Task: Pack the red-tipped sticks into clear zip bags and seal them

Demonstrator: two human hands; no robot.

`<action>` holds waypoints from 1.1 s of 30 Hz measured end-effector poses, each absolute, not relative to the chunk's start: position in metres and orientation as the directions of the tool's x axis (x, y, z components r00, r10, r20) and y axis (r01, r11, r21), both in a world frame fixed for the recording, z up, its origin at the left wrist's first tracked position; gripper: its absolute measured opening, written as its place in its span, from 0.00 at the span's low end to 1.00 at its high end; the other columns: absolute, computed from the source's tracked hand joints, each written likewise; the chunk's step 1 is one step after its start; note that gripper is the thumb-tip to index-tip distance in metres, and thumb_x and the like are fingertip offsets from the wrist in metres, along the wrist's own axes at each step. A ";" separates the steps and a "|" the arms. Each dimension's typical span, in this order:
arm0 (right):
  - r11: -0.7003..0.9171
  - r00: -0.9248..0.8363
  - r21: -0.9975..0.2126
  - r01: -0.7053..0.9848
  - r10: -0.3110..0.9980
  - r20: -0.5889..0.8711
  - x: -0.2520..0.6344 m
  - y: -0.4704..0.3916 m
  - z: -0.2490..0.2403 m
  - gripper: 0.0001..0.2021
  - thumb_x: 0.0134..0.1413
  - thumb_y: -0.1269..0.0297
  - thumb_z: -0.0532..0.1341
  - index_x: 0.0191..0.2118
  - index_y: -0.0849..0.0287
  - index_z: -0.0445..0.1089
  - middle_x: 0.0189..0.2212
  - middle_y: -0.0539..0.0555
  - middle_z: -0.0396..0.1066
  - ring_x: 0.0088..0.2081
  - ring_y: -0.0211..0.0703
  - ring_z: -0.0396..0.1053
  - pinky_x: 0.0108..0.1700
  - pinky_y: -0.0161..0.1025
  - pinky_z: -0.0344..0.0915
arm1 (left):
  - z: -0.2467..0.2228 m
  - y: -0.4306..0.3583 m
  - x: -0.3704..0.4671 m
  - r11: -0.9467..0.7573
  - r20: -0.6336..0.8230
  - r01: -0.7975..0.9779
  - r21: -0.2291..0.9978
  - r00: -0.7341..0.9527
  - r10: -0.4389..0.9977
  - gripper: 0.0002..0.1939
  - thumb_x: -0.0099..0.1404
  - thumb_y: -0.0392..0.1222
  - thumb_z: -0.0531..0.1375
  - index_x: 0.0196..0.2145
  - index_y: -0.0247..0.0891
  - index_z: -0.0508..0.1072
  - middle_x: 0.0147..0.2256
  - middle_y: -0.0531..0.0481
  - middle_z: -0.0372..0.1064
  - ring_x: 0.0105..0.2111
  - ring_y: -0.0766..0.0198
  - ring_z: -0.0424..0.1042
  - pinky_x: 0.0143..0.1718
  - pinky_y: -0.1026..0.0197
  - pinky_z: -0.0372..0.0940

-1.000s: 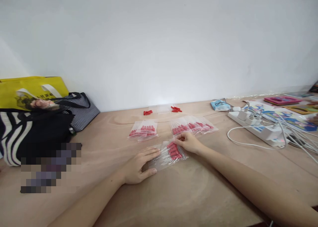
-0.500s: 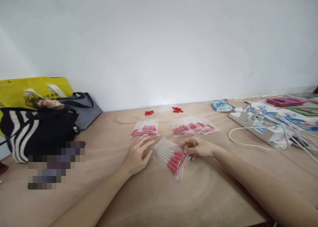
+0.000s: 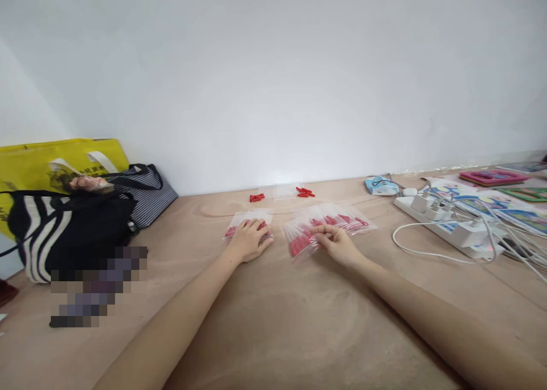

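Observation:
My right hand point(image 3: 337, 243) grips a clear plastic bag of red-tipped sticks point(image 3: 301, 239) and lays it on the row of similar bags point(image 3: 346, 216) on the wooden table point(image 3: 299, 321). Resting flat on another stack of such bags point(image 3: 250, 218) is my left hand point(image 3: 249, 241), fingers spread. Loose red caps point(image 3: 256, 197) and more red caps point(image 3: 304, 192) lie near the wall, with clear sticks point(image 3: 282, 192) between them.
Striped and yellow bags point(image 3: 64, 219) stand at the left against the wall. A white power strip point(image 3: 448, 222) with plugs and cables lies at the right. Behind it are a blue face mask point(image 3: 378, 185) and coloured boards point(image 3: 491, 177).
My right hand carried the bag away from me onto the right row of bags. My left hand moved forward from the table onto the left stack.

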State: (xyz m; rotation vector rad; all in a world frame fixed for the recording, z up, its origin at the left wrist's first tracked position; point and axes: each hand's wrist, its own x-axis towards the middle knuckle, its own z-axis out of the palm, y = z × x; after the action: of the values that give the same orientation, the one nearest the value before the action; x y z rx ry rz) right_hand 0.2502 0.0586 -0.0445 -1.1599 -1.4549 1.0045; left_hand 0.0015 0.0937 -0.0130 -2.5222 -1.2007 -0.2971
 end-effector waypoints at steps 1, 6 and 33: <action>0.198 -0.048 -0.965 0.172 0.980 0.193 0.243 0.060 -0.048 0.13 0.44 0.58 0.57 0.33 0.61 0.68 0.24 0.51 0.68 0.24 0.36 0.62 0.29 0.35 0.61 | -0.013 0.094 0.000 -0.593 0.319 0.779 -0.202 0.625 0.713 0.14 0.63 0.47 0.50 0.43 0.41 0.68 0.47 0.44 0.64 0.45 0.53 0.64 0.46 0.50 0.58; 0.185 -0.062 -0.954 0.234 0.983 0.175 0.209 0.072 -0.060 0.11 0.46 0.65 0.55 0.35 0.63 0.69 0.30 0.55 0.71 0.30 0.39 0.67 0.35 0.38 0.64 | -0.021 0.090 -0.019 -0.534 0.380 0.825 -0.185 0.561 0.736 0.13 0.63 0.47 0.49 0.42 0.43 0.68 0.47 0.45 0.63 0.46 0.52 0.63 0.44 0.48 0.58; 0.342 -0.307 0.079 0.936 0.687 0.659 0.259 0.078 -0.051 0.10 0.50 0.70 0.54 0.23 0.59 0.71 0.28 0.57 0.67 0.36 0.47 0.58 0.37 0.44 0.47 | -0.033 0.072 -0.013 -0.785 0.440 0.619 -0.030 0.713 0.545 0.14 0.64 0.36 0.49 0.42 0.42 0.71 0.43 0.50 0.70 0.47 0.58 0.66 0.51 0.45 0.56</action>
State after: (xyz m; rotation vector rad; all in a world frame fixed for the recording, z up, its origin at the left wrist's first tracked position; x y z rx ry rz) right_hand 0.2587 0.0781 -0.0513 -1.4136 -2.0880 -0.6277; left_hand -0.0126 0.0718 -0.0327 -2.7429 -0.9401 -0.6217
